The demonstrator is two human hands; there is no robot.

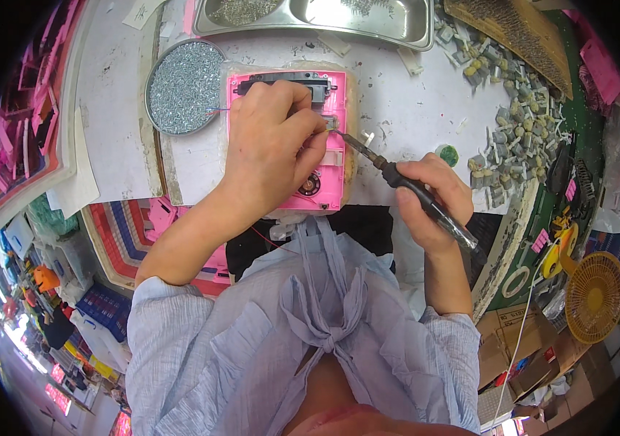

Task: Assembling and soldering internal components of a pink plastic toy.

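Likely soldering: iron (430, 204) tip at small part (331, 122) in pink case (333, 180); next move calls for a steady tip
Right hand (449, 190) closed round 1 iron; left hand (266, 134) curled over 1 case at worktop's (426, 87) front edge, can't tell its hold; 1 round tray (179, 134) left, 1 steel tray (303, 27) at back edge, grey parts (517, 142) by right edge, uncountable

Soldering iron (396, 176) tip at the open pink housing (337, 176)

The shallow, rectangular plastic housing lies open side up by the table's near edge, on a pale wrapped base. A long black part (316, 89) spans its far end; a round black part (310, 184) sits toward its near edge. The black-handled iron slants in from the near right, its thin tip at the housing's right half; any contact is too small to tell.
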